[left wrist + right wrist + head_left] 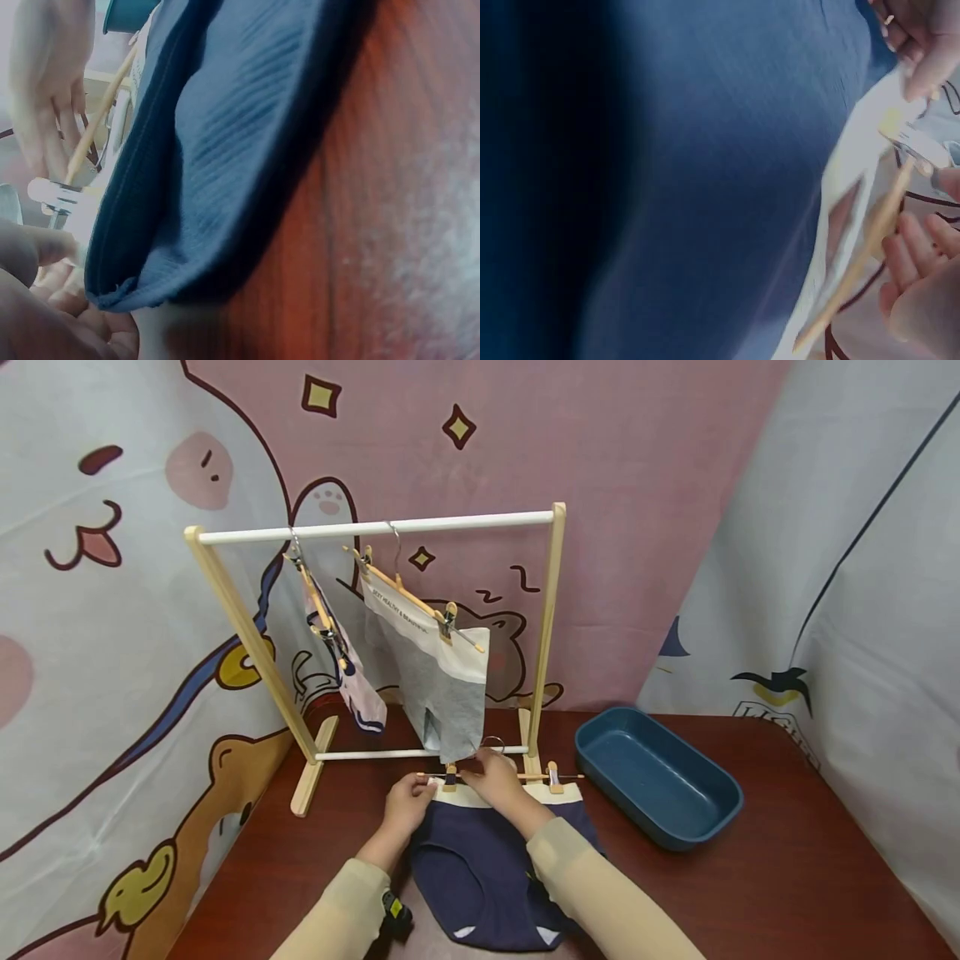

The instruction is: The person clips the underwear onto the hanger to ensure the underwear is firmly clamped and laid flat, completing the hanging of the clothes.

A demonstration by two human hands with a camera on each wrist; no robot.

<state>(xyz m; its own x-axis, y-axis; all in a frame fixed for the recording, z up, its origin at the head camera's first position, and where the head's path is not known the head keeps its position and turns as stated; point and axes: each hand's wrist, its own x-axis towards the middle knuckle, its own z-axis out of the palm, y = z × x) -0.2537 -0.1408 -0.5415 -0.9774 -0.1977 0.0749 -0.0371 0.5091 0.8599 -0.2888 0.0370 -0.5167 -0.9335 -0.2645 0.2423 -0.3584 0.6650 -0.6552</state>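
Navy underpants (480, 868) with a cream waistband lie on the table, held along a wooden clip hanger (534, 776). My left hand (407, 808) pinches the waistband's left corner, thumb on one side and fingers behind, as the left wrist view shows. At the hanger's left clip (450, 779), my right hand (497, 783) has its thumb and forefinger against the clip's end; the other fingers hang loosely beside the hanger bar in the right wrist view. The right clip (554, 778) sits on the waistband.
A wooden rack (555, 610) with a white rail stands behind. Grey-and-white shorts (450, 685) and a pink garment with dark trim (360, 693) hang from it. A blue basin (660, 777) stands to the right on the brown table (810, 877).
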